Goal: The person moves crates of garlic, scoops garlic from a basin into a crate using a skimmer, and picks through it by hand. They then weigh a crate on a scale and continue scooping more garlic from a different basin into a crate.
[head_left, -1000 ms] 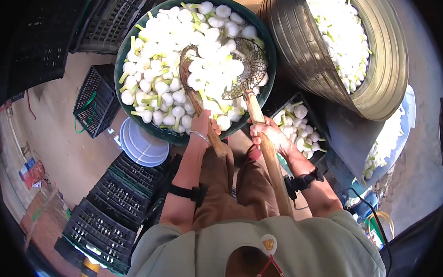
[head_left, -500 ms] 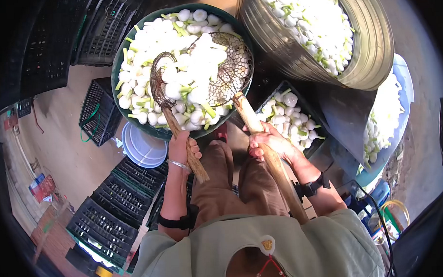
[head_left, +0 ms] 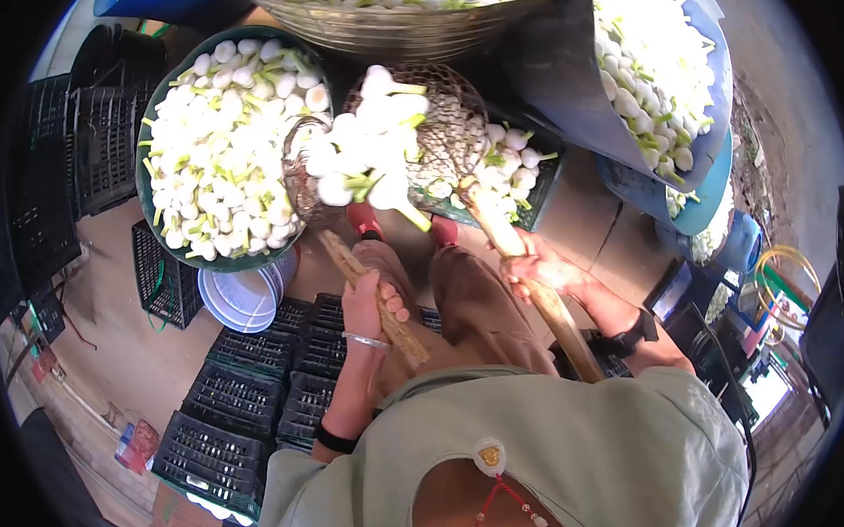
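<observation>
My left hand is closed around the wooden handle of a small wire skimmer. In my right hand is the thicker wooden handle of a larger wire-mesh skimmer. A heap of white garlic bulbs with short green stems sits between the two meshes, lifted in the air. Below and partly hidden by the larger mesh is a dark crate holding more garlic. To the left stands a round green tub full of garlic bulbs.
A large ribbed metal drum with garlic stands ahead. On the right, a grey sheet-lined container holds more garlic. White-blue buckets and a black crate are by the tub. Stacked black crates stand to my left.
Both skimmers, with garlic between them, have moved right from over the green tub to above the dark crate. The view has turned, so the tub now appears further left.
</observation>
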The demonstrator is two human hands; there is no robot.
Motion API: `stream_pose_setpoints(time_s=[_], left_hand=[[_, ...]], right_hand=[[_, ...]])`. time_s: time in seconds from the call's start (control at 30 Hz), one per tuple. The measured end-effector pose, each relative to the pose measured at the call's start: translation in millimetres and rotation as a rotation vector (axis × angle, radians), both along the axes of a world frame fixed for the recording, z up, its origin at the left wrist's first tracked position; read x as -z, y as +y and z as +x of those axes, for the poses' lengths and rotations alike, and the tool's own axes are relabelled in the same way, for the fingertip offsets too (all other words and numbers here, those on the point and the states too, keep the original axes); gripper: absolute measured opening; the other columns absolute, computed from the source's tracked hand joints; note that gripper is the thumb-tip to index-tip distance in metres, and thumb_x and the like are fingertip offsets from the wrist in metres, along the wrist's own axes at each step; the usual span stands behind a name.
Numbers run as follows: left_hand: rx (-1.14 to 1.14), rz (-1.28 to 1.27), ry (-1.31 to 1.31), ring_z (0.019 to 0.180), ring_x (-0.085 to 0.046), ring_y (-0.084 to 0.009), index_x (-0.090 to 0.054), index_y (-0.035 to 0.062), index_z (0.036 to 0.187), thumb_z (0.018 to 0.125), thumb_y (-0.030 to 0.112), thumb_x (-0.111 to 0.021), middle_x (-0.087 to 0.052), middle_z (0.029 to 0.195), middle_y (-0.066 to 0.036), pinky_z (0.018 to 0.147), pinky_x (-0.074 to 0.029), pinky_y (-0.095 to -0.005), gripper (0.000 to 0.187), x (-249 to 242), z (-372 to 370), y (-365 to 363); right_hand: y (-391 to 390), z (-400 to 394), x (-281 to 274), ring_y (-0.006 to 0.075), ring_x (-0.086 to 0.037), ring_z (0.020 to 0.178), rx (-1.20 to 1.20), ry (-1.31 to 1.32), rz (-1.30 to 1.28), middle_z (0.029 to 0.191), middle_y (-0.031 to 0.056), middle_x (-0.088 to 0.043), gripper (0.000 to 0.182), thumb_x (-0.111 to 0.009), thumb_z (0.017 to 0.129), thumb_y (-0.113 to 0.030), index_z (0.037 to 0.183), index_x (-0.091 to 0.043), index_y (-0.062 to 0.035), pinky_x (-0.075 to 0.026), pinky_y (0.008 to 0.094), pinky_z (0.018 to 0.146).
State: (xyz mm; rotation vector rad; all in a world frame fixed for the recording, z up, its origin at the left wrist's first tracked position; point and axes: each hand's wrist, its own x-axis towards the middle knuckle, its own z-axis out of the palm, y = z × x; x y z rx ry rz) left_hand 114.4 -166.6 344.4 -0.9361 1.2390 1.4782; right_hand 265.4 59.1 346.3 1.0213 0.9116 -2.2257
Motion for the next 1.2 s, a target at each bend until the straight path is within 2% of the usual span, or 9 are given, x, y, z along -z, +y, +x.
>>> stream_pose_setpoints(time_s=[0.2, 0.33, 0.37, 0.6, 0.83, 0.93, 1.0, 1.1, 1.2], left_hand=[[0.303, 0.038, -0.068, 0.043, -0.041, -0.0107, -0.043, 0.0131, 0.092, 0.082, 0.020, -0.054, -0.042, 0.058, -0.001, 0.037, -0.038, -0.0256, 0.016, 74.5, 42.3, 51.4], [0.542, -0.081, 0.167, 0.042, -0.042, -0.0110, -0.043, 0.0119, 0.093, 0.083, 0.019, -0.054, -0.042, 0.058, -0.001, 0.036, -0.038, -0.0263, 0.016, 114.4, 57.8, 72.4], [0.578, -0.094, 0.215, 0.042, -0.042, -0.0109, -0.043, 0.0122, 0.093, 0.083, 0.018, -0.054, -0.042, 0.058, -0.001, 0.036, -0.038, -0.0262, 0.017, 120.0, 57.4, 73.5], [0.473, -0.164, 0.477, 0.039, -0.041, -0.0094, -0.044, 0.0094, 0.094, 0.081, 0.012, -0.055, -0.042, 0.057, -0.001, 0.033, -0.035, -0.0244, 0.018, 106.8, 51.8, 48.3], [0.207, -0.421, 0.845, 0.037, -0.041, -0.0094, -0.041, 0.0074, 0.092, 0.081, 0.014, -0.055, -0.042, 0.056, -0.001, 0.031, -0.035, -0.0236, 0.019, 64.8, -6.9, -33.2], [0.226, -0.729, 1.016, 0.053, -0.050, -0.0152, -0.049, -0.0006, 0.105, 0.079, 0.020, -0.060, -0.054, 0.074, -0.005, 0.046, -0.045, -0.0303, 0.035, 154.0, -82.5, -136.4], [0.112, -0.818, 0.862, 0.071, -0.058, -0.0228, -0.048, -0.0043, 0.108, 0.077, 0.024, -0.064, -0.059, 0.084, -0.012, 0.066, -0.049, -0.0349, 0.044, 182.0, -117.0, -162.0], [0.477, -1.414, 0.648, 0.086, -0.060, -0.0307, -0.045, -0.0053, 0.115, 0.075, 0.025, -0.067, -0.061, 0.093, -0.018, 0.078, -0.047, -0.0387, 0.055, 173.9, -139.7, -145.6], [0.553, -1.311, 0.836, 0.096, -0.058, -0.0372, -0.039, -0.0002, 0.124, 0.075, 0.029, -0.066, -0.057, 0.106, -0.023, 0.083, -0.046, -0.0429, 0.063, 227.1, -136.2, -214.2]], right_hand=[[32.1, 98.0, -3.9, 0.0127, -0.053, 0.047, -0.137, -0.280, 0.594, 0.067, 0.0059, -0.051, 0.047, -0.054, 0.074, -0.005, 0.117, -0.036, -0.0021, -0.044, 0.0287, 0.040], [30.8, 163.5, 60.7, 0.0320, -0.059, 0.055, -0.494, -0.148, 1.307, 0.066, 0.0204, -0.057, 0.053, -0.053, 0.072, -0.007, 0.120, -0.033, -0.0013, -0.047, 0.0406, 0.052], [30.9, 168.7, 68.5, 0.0381, -0.059, 0.060, -0.513, -0.208, 1.266, 0.069, 0.0223, -0.058, 0.055, -0.055, 0.071, -0.009, 0.121, -0.033, -0.0009, -0.048, 0.0438, 0.055], [21.0, 181.6, 66.7, 0.0372, -0.058, 0.058, -0.392, -0.192, 1.433, 0.065, 0.0204, -0.056, 0.055, -0.059, 0.072, -0.010, 0.121, -0.033, -0.0008, -0.048, 0.0412, 0.055], [48.1, 199.6, -27.5, 0.0171, -0.056, 0.053, 0.263, -0.010, 1.117, 0.067, 0.0066, -0.054, 0.048, -0.064, 0.077, -0.018, 0.115, -0.037, -0.0053, -0.048, 0.0295, 0.051], [119.0, 157.3, -71.3, 0.0107, -0.054, 0.057, 0.536, -0.041, 0.999, 0.076, 0.0048, -0.055, 0.040, -0.064, 0.078, -0.017, 0.109, -0.041, -0.0050, -0.047, 0.0249, 0.053], [183.8, 162.1, -54.9, 0.0141, -0.056, 0.060, 0.400, -0.124, 1.128, 0.077, 0.0047, -0.054, 0.043, -0.062, 0.077, -0.014, 0.114, -0.042, -0.0027, -0.047, 0.0268, 0.055], [266.9, 189.8, -12.8, 0.0242, -0.060, 0.079, -0.054, -0.356, 1.679, 0.089, 0.0137, -0.058, 0.054, -0.062, 0.073, -0.009, 0.123, -0.042, -0.0018, -0.048, 0.0331, 0.070], [281.5, 207.4, -4.7, 0.0262, -0.059, 0.093, -0.470, -0.720, 1.941, 0.099, 0.0188, -0.059, 0.052, -0.060, 0.074, -0.006, 0.124, -0.044, -0.0026, -0.046, 0.0353, 0.080]])
